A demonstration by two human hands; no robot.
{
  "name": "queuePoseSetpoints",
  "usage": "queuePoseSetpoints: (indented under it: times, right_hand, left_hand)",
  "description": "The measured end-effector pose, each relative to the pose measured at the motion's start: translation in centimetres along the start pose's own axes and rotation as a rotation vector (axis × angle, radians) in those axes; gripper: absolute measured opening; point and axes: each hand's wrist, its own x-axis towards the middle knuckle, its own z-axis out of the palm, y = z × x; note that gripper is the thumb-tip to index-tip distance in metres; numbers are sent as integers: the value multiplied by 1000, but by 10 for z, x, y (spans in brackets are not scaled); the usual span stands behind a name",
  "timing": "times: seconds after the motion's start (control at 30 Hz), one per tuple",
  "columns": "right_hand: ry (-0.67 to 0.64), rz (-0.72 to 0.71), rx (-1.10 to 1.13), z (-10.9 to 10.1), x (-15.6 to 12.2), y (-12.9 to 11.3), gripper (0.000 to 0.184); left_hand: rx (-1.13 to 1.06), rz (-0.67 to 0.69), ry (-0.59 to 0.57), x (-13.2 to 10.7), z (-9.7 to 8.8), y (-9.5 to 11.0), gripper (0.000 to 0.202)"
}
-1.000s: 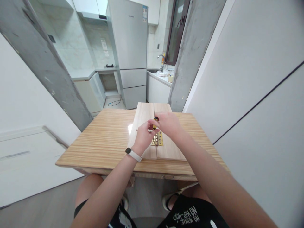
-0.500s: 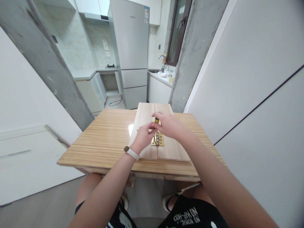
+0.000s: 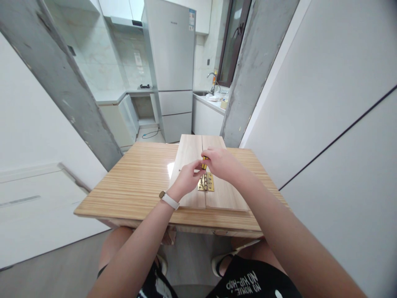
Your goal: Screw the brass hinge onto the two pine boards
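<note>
My right hand is closed round the top of a screwdriver with a short yellow and black handle, held upright. The fingers of my left hand pinch in at the handle's lower part; the tip is hidden behind them. Just below the hands lies a brass hinge, its knuckles over the seam between two pale wooden boards, the left board and the right board. Screws seem to sit in some of the hinge's holes, though they are too small to make out well.
The boards lie on a striped wooden table. A small dark piece rests on the left board. Beyond the table stand a fridge and a counter with a sink and tap. A white panel rises on the right.
My right hand has turned and its fingers have shifted on the screwdriver, so more of the yellow handle shows. My left hand has moved slightly left.
</note>
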Motion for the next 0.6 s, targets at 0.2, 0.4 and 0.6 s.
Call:
queuePoseSetpoints:
  times: [0.2,0.4,0.6]
  right_hand:
    - [8,111,-95,3,1,-2,28]
    - [87,194,-162,10,2,-6,40]
    - [82,220,-161,6,-3,-7,49]
  left_hand:
    - [35,5,96,-1,7,8,13]
    - [99,-17,236,-1,17,12,14]
    - [74,-13,199,0,14,3,11]
